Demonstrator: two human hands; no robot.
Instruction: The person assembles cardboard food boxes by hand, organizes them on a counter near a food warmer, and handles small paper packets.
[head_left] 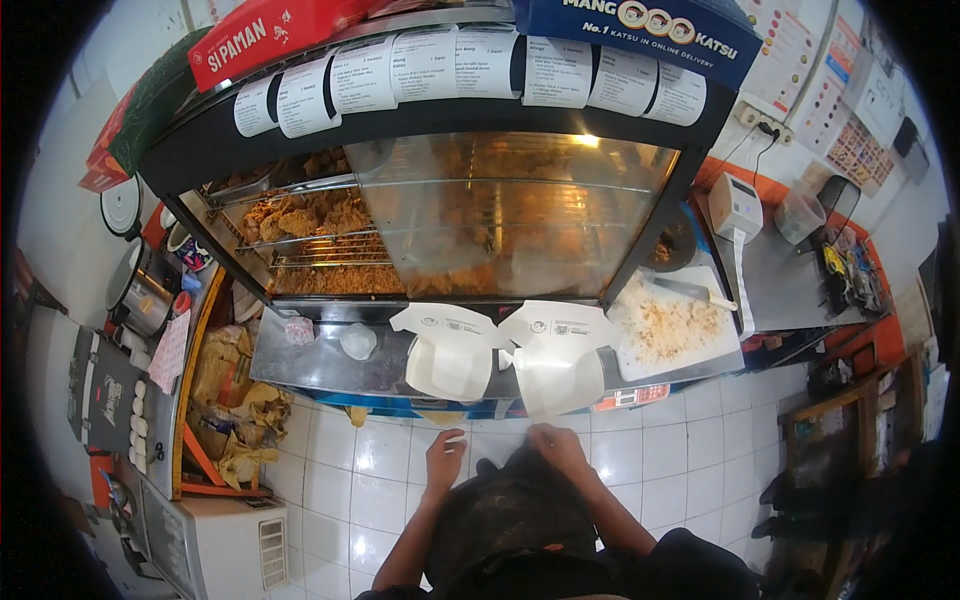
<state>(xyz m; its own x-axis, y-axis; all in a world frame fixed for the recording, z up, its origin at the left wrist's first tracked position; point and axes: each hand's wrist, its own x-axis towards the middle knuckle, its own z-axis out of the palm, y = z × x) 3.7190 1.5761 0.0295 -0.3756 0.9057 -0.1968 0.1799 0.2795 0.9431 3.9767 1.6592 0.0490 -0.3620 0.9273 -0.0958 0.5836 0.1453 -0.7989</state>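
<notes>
Two white paper takeout boxes stand side by side with lids raised on the steel counter (385, 378). The left box (448, 372) and the right box (558, 385) show bare insides. My left hand (445, 457) hangs below the left box, apart from it, its fingers loosely bent and holding nothing I can see. My right hand (563, 450) is in front of the dark apron (495, 510), just short of the right box, with its fingers curled in and nothing visible in them. A small clear plastic bag (358, 341) lies left of the boxes.
Behind the counter a glass display cabinet (520, 220) holds fried chicken (320, 215); its left side is uncovered. Paper slips (430, 68) hang along its top. At right lie a crumb-covered cutting board (650, 345), a cleaver (690, 291) and a label printer (735, 205). Brown paper (245, 455) fills a left shelf.
</notes>
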